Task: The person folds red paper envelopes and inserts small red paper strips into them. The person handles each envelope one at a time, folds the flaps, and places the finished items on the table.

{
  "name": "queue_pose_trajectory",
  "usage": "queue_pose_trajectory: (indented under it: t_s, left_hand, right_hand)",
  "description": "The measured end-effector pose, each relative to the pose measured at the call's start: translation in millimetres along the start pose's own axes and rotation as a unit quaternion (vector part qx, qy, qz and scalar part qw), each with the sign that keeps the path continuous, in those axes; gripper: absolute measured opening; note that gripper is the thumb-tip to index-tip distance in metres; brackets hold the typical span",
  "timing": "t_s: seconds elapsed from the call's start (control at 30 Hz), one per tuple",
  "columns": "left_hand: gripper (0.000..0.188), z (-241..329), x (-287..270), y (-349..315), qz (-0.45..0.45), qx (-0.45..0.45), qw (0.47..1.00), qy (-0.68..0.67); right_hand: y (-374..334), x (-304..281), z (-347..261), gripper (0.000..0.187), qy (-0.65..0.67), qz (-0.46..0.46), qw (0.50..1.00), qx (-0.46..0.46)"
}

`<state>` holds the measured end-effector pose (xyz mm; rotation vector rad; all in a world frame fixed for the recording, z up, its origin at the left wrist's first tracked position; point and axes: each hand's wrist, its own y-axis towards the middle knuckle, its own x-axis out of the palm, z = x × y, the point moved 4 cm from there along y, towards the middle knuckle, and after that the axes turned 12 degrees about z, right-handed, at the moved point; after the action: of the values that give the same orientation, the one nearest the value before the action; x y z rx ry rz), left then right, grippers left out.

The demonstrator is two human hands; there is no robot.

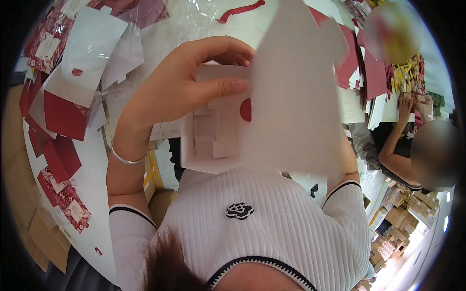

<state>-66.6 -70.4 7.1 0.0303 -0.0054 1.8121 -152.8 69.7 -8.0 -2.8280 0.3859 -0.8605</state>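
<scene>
My left hand (189, 85) is curled at the upper edge of a white paperboard box (233, 140), its thumb and fingers closed on it. Folded flaps show inside the box. Beside it stands a large white panel (298, 106), smeared by motion, with a dark red spot (246, 110) near its left edge. Whether panel and box are one piece I cannot tell. My right forearm (347, 157) rises behind the panel, which hides the right hand and its fingers.
Dark red and white cut paperboard pieces (63, 116) are heaped at the left. Clear plastic wrap (189, 22) and a red ribbon (240, 10) lie at the far side. More red sheets (376, 75) lie at the right, near another person's hand (405, 107). Cardboard cartons (403, 213) stand beyond.
</scene>
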Motion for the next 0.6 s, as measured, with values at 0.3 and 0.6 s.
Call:
queue_pose_trajectory:
  t_s: [0.3,0.6]
  left_hand:
    - [0.018,16.3,17.4,-0.2,0.101,0.0,0.994,0.033]
    - [0.007,25.3,23.3,-5.0,0.15,0.015,0.986,0.073]
  right_hand:
    - [-20.3,-47.4,-1.0,0.043,0.04,0.334,0.94,-0.055]
    - [-82.4,-35.4,-40.4,0.081,-0.309,0.206,0.925,-0.077]
